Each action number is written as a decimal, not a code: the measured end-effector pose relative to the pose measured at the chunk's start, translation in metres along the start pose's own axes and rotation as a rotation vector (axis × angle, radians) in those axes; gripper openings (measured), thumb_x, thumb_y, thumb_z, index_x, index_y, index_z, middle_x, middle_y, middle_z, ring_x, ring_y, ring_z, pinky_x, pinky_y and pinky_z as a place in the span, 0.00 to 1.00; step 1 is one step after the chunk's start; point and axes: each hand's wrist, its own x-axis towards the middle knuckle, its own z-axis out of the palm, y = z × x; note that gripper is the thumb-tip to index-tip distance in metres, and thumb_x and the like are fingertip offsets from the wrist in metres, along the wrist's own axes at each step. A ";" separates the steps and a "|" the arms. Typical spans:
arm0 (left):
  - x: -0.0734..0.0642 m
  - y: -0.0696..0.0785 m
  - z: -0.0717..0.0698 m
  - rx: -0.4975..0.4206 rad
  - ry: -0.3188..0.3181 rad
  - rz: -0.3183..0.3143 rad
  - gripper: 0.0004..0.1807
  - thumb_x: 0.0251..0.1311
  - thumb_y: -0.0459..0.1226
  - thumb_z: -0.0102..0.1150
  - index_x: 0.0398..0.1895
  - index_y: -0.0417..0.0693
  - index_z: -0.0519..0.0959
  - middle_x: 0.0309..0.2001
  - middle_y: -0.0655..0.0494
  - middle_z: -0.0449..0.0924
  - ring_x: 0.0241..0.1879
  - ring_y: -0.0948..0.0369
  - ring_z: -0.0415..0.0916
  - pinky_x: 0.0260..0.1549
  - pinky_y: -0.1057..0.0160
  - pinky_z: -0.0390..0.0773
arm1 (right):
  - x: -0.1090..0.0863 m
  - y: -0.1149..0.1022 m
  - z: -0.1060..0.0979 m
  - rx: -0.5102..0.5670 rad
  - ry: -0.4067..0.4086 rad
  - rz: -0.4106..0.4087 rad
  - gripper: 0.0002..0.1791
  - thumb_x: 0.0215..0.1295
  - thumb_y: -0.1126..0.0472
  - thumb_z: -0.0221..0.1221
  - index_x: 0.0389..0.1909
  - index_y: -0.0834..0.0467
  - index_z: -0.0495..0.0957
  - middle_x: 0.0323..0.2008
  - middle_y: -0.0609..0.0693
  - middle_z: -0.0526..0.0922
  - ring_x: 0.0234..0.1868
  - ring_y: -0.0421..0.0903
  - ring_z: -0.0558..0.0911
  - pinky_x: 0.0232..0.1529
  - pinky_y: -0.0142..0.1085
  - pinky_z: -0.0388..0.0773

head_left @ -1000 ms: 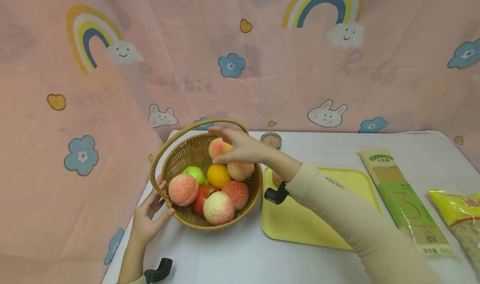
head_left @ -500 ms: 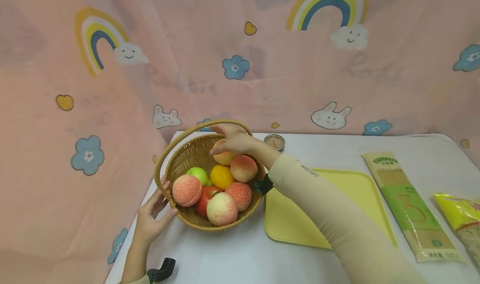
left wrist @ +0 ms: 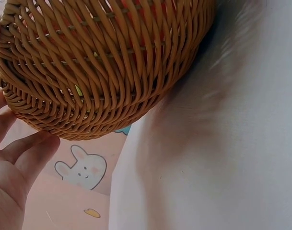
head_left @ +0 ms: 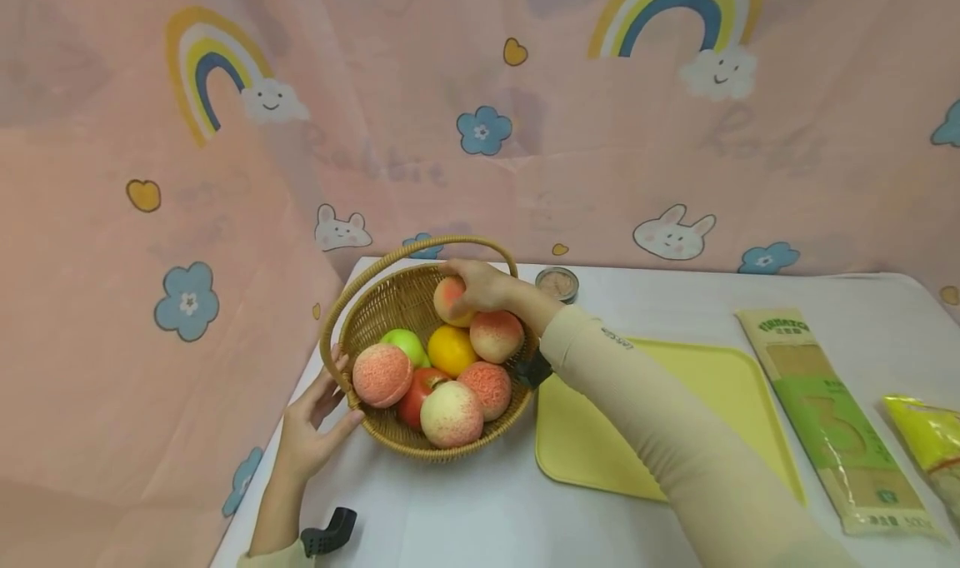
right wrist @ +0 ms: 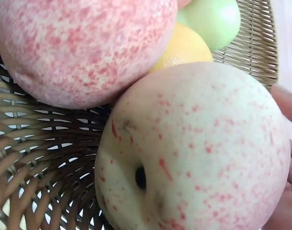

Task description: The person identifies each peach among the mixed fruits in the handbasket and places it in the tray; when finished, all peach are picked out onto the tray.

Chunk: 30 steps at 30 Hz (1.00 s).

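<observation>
A wicker basket [head_left: 390, 301] with an arched handle stands on the white table, filled with fruit. My left hand [head_left: 311, 435] holds its left side at the foot of the handle, thumb toward the near rim; in the left wrist view those fingers [left wrist: 38, 148] press the woven outer wall. At the far right inside, my right hand [head_left: 483, 286] grips a peach [head_left: 448, 300], its fingers over the top. Close beside it lie another peach [head_left: 497, 336] and an orange [head_left: 452, 351]. In the right wrist view, a large pale speckled peach [right wrist: 198, 148] covers most of the right hand.
Also in the basket are a green apple [head_left: 403, 345], a red fruit [head_left: 418, 397] and several peaches. Right of it lie a yellow tray [head_left: 600, 460], a green noodle packet [head_left: 832, 426] and a yellow bag [head_left: 926, 435]. A small round tin [head_left: 557, 283] sits behind; a pink curtain hangs beyond.
My right hand has come down over the back peach and taken hold of it. The left hand stays at the basket's left side. The whole view has shifted slightly.
</observation>
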 end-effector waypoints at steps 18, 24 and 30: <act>0.000 0.001 0.003 -0.011 -0.006 0.001 0.38 0.41 0.16 0.62 0.62 0.22 0.63 0.67 0.26 0.55 0.64 0.74 0.63 0.53 0.76 0.72 | 0.002 0.002 0.000 -0.244 0.009 -0.023 0.41 0.51 0.68 0.63 0.69 0.59 0.62 0.66 0.55 0.68 0.63 0.51 0.69 0.62 0.42 0.71; -0.001 0.001 0.003 -0.011 -0.009 -0.018 0.37 0.42 0.16 0.62 0.62 0.22 0.63 0.67 0.27 0.55 0.64 0.75 0.63 0.53 0.76 0.72 | 0.000 -0.003 0.001 -0.164 0.081 -0.067 0.39 0.53 0.63 0.65 0.68 0.58 0.63 0.67 0.55 0.66 0.65 0.51 0.69 0.62 0.42 0.72; -0.001 0.003 0.001 -0.016 -0.012 -0.027 0.38 0.42 0.15 0.61 0.62 0.22 0.63 0.68 0.27 0.54 0.64 0.74 0.62 0.54 0.76 0.71 | -0.004 -0.012 -0.002 -0.118 0.107 -0.138 0.40 0.52 0.61 0.67 0.67 0.58 0.63 0.68 0.55 0.65 0.65 0.50 0.68 0.61 0.41 0.72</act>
